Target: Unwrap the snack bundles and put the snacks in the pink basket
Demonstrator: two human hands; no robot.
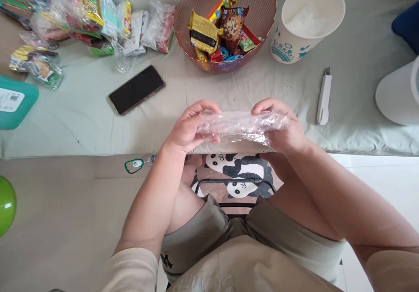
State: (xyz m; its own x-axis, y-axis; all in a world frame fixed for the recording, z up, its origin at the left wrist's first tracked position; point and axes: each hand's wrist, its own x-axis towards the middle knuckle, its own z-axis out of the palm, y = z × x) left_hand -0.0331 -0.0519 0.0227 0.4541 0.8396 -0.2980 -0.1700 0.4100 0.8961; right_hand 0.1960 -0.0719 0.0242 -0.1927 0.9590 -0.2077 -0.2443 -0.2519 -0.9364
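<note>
Clock ctr = plastic wrapper [238, 124], btwn L hand [188, 126] & R hand [286, 128], over near edge of cloth [75, 117]. Bowl [190, 58] @ 12, snack packs [233, 25] in it. Cup [291, 49] @ 1, just R of bowl, plastic film [307, 19] inside. Cutter [324, 97] btwn 2 & 3; container [394, 97] approx 3, well R of cutter. Phone [137, 90] btwn 9 & 10; bagged snacks [77, 21] @ 10, behind phone; tub [24, 115] @ 9, far L.
</note>
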